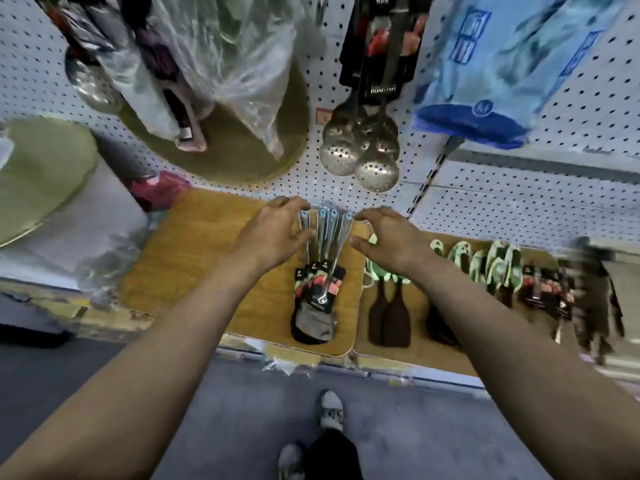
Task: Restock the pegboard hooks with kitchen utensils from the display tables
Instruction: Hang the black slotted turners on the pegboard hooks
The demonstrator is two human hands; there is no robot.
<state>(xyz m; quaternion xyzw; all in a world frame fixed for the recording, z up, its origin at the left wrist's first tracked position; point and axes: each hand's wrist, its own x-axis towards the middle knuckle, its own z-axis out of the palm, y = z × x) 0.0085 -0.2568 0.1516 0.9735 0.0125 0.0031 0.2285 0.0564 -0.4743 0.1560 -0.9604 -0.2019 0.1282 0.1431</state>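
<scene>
A bundle of carded steel spatulas (320, 271) lies on the wooden bench (194, 271) below the pegboard (450, 140). The left hand (277, 233) pinches the handle tops; the right hand (384, 237) hovers beside them, fingers curled, seemingly holding nothing. The bundle is probably stiff and fairly heavy, with slick handles; best gripped at the hang-holes.

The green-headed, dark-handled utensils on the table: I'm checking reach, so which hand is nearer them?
Right. The right hand hovers just above the green-headed, dark-handled utensils; the left hand sits farther away, beyond the bundle of packaged steel utensils.
</scene>
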